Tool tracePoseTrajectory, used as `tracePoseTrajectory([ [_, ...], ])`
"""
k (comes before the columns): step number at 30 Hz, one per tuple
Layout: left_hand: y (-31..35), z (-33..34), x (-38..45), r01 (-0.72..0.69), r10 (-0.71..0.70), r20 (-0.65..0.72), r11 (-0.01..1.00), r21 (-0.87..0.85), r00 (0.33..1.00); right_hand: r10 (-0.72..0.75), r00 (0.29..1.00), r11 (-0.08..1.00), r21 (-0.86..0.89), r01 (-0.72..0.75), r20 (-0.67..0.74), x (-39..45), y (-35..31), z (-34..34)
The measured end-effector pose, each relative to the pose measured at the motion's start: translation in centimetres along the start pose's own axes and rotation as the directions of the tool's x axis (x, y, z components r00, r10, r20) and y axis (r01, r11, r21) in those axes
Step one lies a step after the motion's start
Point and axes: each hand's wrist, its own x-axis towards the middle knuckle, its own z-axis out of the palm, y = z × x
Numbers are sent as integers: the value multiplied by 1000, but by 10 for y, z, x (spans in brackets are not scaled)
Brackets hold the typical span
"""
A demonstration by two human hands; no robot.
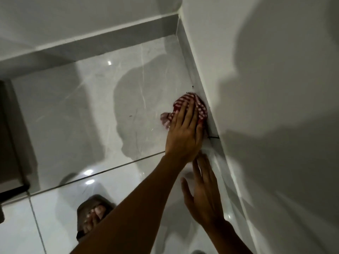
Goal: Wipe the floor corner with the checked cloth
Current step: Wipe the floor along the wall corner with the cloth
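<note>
The red-and-white checked cloth (199, 104) lies bunched on the glossy grey floor tile (91, 107), pushed against the skirting of the right wall (200, 83). My left hand (183, 132) presses down on the cloth, fingers spread over it and pointing away from me. My right hand (203, 195) rests flat and open on the floor just behind the left one, beside the same skirting, holding nothing. The floor corner (178, 34), where the two skirtings meet, is farther ahead, apart from the cloth.
White walls close in at the back (73, 15) and the right (275, 88). A dark piece of furniture (11, 143) stands at the left edge. My foot in a brown sandal (93, 215) is on the tile near the bottom. Small dark specks (193, 86) lie by the skirting.
</note>
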Motion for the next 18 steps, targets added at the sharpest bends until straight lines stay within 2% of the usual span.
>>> tracePoseTrajectory([
  [2, -2, 8, -12, -31, 30, 37, 999, 44, 999, 31, 998, 999, 9, -31, -51, 2, -1, 11],
  [4, -3, 4, 3, -27, 27, 1, 997, 73, 1000, -11, 994, 1000, -31, 7, -112, 9, 3, 17],
  [6, -4, -5, 34, 39, -35, -44, 993, 110, 998, -73, 991, 995, -79, 65, -110, 22, 12, 19],
  [10, -11, -17, 76, 113, -110, -29, 986, 125, 993, -123, 982, 973, -213, 91, -142, 44, 25, 20],
  [13, -2, -8, 52, 122, -116, -73, 989, 85, 991, -118, 983, 959, -271, 76, -141, 46, 24, 26],
  [18, 2, -5, 15, 41, -41, -4, 992, 121, 999, -138, 975, 941, -331, 74, -176, 46, 25, 32],
])
